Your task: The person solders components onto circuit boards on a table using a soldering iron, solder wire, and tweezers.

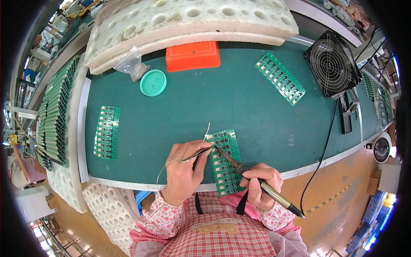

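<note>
A green circuit board panel (225,174) lies at the table's near edge, in front of my body. My right hand (262,182) is closed round the handle of a soldering iron (276,195), and its dark tip points at a component in the panel's upper part. From the left, my left hand (182,171) pinches dark tweezers (196,155), their points close to the iron's tip. A thin pale wire (164,166) curves past the same hand and shows again beyond its fingers; I cannot tell whether it touches the board.
Similar panels lie at the left (107,132) and far right (280,79). An orange-red bin (192,56), a teal lid (153,83) and a plastic bag (132,65) stand toward the back. A black fan (332,64) is at right; its cord (322,158) hangs over the edge. Foam holds boards (58,113) at left.
</note>
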Tool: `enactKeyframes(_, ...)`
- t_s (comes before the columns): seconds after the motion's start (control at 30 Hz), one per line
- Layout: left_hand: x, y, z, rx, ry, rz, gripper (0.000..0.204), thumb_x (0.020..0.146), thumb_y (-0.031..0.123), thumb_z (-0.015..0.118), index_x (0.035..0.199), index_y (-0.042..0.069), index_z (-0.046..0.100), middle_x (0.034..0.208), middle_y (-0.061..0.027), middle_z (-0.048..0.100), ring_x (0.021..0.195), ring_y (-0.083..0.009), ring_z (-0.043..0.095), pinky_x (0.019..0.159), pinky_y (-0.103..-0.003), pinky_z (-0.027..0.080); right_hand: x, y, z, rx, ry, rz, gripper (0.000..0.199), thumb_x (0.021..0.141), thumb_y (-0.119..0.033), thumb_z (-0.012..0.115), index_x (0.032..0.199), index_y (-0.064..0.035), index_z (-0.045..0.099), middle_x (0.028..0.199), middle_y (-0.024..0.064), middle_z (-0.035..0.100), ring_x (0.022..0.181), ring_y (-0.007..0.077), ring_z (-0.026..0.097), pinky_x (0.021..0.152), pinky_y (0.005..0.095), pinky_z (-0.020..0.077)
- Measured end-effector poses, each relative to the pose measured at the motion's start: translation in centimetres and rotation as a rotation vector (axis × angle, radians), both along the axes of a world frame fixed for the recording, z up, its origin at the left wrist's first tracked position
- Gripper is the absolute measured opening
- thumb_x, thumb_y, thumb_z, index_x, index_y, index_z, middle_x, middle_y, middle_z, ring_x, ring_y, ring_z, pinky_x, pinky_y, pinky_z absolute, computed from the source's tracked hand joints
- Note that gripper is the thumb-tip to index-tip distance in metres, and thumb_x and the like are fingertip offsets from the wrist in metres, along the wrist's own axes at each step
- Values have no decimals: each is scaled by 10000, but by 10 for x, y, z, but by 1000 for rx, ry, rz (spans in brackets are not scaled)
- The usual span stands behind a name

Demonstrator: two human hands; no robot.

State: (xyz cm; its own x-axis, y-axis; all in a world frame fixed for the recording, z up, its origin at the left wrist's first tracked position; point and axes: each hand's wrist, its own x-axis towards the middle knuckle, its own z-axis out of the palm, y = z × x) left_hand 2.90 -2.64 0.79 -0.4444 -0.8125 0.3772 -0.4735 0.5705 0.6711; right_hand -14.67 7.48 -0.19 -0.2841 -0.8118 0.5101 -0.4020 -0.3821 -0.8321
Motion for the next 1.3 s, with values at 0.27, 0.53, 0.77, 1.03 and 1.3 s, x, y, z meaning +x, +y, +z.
enactKeyframes(0.27,1,0,0,-9,17,-9,167,808,-58,735,945,15,673,983,-95,731,852,-277,687,749,-358,495,3,-5,16,91,96,29,77,950,-56,551,966,2,600,603,55,654,501,141,630,496,257,497)
enactKeyframes(0.53,1,-1,0,24,20,-5,137,822,-39,732,946,14,702,993,-89,733,828,-273,667,750,-346,495,17,-7,32,115,214,29,248,784,6,762,1000,-14,642,721,89,672,523,208,623,487,308,500)
enactKeyframes(0.77,0,-1,-1,12,26,-8,127,825,-30,732,941,12,701,998,-91,732,850,-273,669,763,-350,496,18,-12,43,86,388,64,272,746,8,771,986,-8,645,721,66,667,508,195,599,461,310,485)
enactKeyframes(1.03,0,0,2,49,11,9,129,828,-23,730,950,11,701,1006,-91,734,868,-273,674,782,-350,495,6,4,24,40,222,-33,213,788,11,729,983,-15,647,710,74,676,526,209,625,474,316,499)
enactKeyframes(1.3,1,-1,-3,15,35,-2,203,824,-9,738,1015,49,702,994,-75,719,834,-269,659,763,-359,487,2,8,15,57,118,-53,167,841,-11,707,994,-10,639,722,79,680,543,225,632,498,324,510)
